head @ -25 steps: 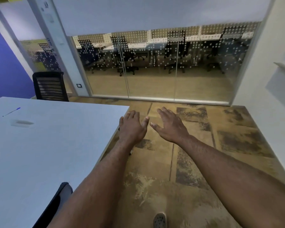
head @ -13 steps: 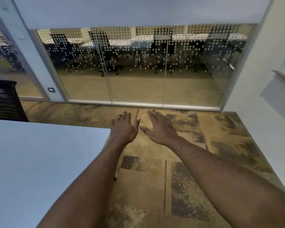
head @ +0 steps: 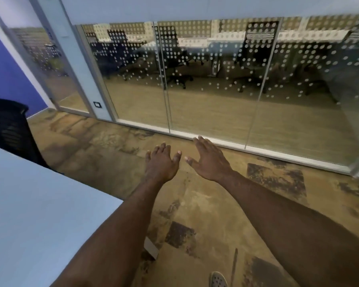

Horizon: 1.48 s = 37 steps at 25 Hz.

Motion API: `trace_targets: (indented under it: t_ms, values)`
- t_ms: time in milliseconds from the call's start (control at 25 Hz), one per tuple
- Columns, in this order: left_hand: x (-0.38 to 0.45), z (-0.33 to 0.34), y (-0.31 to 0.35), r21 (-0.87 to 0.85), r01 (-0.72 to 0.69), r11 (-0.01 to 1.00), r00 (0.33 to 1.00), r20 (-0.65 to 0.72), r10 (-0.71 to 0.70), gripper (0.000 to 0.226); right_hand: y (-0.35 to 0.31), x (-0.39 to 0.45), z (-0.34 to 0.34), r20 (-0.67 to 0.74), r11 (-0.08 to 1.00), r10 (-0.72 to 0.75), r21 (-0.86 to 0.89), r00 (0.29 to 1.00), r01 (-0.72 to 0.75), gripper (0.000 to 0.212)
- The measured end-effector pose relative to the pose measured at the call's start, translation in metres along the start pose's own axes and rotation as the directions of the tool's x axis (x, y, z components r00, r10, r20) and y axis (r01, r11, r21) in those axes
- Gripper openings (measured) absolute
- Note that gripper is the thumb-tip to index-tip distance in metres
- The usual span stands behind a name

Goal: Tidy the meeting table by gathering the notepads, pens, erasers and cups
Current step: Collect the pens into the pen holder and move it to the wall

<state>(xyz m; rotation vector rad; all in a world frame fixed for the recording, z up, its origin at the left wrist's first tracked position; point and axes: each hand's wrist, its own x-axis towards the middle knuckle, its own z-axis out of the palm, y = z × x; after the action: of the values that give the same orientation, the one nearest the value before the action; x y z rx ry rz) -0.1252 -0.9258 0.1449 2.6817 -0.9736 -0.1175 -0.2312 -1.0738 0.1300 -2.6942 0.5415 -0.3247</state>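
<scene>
My left hand [head: 161,165] and my right hand [head: 210,162] are stretched out in front of me, palms down, fingers spread, holding nothing. They hover over the carpet, just past the corner of the white meeting table [head: 29,204], which fills the lower left. The part of the tabletop in view carries no notepads, pens, erasers or cups.
A black mesh chair [head: 8,127] stands at the table's far left end. A glass wall with dotted film [head: 216,79] runs across the room ahead, and a blue wall [head: 6,75] is at the left. Brown patterned carpet [head: 216,214] covers the floor; my shoe [head: 218,279] shows at the bottom.
The view has swung right and then tilted, so the blue pen and most of the tabletop left the frame. Both hands stayed open and stretched forward.
</scene>
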Motion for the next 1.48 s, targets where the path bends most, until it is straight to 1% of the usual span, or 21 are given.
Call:
trace_targets:
  t_ms: [80, 120, 200, 280, 320, 400, 440, 520, 640, 720, 800, 960, 1120, 1240, 1400, 1480]
  values:
    - [0.058, -0.001, -0.004, -0.003, 0.085, 0.996, 0.996, 0.002, -0.085, 0.066, 0.019, 0.071, 0.002, 0.037, 0.998, -0.06, -0.015, 0.998, 0.06, 0.081]
    - [0.063, -0.002, -0.004, -0.003, 0.094, 0.996, 0.996, 0.009, -0.094, 0.066, 0.025, 0.074, 0.001, 0.015, 0.997, -0.069, -0.034, 0.998, 0.069, 0.081]
    - [0.111, -0.007, -0.012, -0.003, 0.156, 0.988, 0.988, 0.01, -0.156, 0.066, 0.032, 0.136, 0.002, 0.07, 0.994, -0.106, -0.007, 0.992, 0.107, 0.081]
    - [0.16, -0.007, -0.025, -0.021, 0.221, 0.975, 0.975, -0.025, -0.222, 0.065, 0.034, 0.198, 0.011, 0.098, 0.988, -0.154, 0.003, 0.983, 0.154, 0.081]
    - [0.162, -0.01, -0.031, -0.013, 0.237, 0.971, 0.971, -0.023, -0.237, 0.065, 0.029, 0.202, 0.015, 0.079, 0.985, -0.173, 0.013, 0.982, 0.172, 0.081]
    - [0.214, -0.007, -0.056, -0.022, 0.294, 0.955, 0.954, -0.047, -0.295, 0.065, 0.028, 0.27, 0.036, 0.116, 0.974, -0.225, 0.03, 0.967, 0.223, 0.08]
    - [0.226, -0.005, -0.062, -0.033, 0.31, 0.95, 0.949, -0.046, -0.311, 0.065, 0.03, 0.287, 0.044, 0.109, 0.97, -0.243, 0.029, 0.964, 0.241, 0.079]
    - [0.264, 0.0, -0.088, -0.051, 0.352, 0.935, 0.933, -0.054, -0.354, 0.065, 0.029, 0.338, 0.068, 0.142, 0.957, -0.289, 0.034, 0.947, 0.287, 0.079]
    - [0.334, 0.001, -0.13, -0.07, 0.426, 0.902, 0.901, -0.057, -0.43, 0.064, 0.023, 0.424, 0.091, 0.192, 0.94, -0.34, 0.029, 0.921, 0.341, 0.079]
    - [0.379, -0.003, -0.156, -0.073, 0.463, 0.883, 0.882, -0.064, -0.467, 0.065, 0.015, 0.478, 0.103, 0.205, 0.916, -0.397, 0.022, 0.895, 0.402, 0.077]
    - [0.421, -0.013, -0.179, -0.087, 0.492, 0.866, 0.863, -0.081, -0.498, 0.066, 0.001, 0.532, 0.109, 0.198, 0.9, -0.435, 0.049, 0.879, 0.434, 0.074]
    - [0.494, -0.027, -0.224, -0.075, 0.545, 0.835, 0.829, -0.102, -0.55, 0.068, -0.028, 0.626, 0.135, 0.231, 0.869, -0.493, 0.091, 0.839, 0.486, 0.074]
    - [0.568, -0.026, -0.281, -0.073, 0.638, 0.767, 0.754, -0.144, -0.641, 0.071, -0.058, 0.725, 0.178, 0.319, 0.821, -0.568, 0.164, 0.758, 0.547, 0.075]
    - [0.624, -0.03, -0.326, -0.059, 0.718, 0.694, 0.679, -0.158, -0.717, 0.072, -0.085, 0.809, 0.208, 0.317, 0.758, -0.649, 0.188, 0.692, 0.625, 0.075]
    - [0.682, -0.053, -0.368, -0.108, 0.816, 0.568, 0.553, -0.139, -0.822, 0.069, -0.124, 0.913, 0.234, 0.374, 0.683, -0.718, 0.215, 0.588, 0.698, 0.077]
    - [0.703, -0.068, -0.386, -0.118, 0.862, 0.493, 0.475, -0.151, -0.867, 0.069, -0.15, 0.955, 0.248, 0.392, 0.61, -0.77, 0.221, 0.504, 0.761, 0.078]
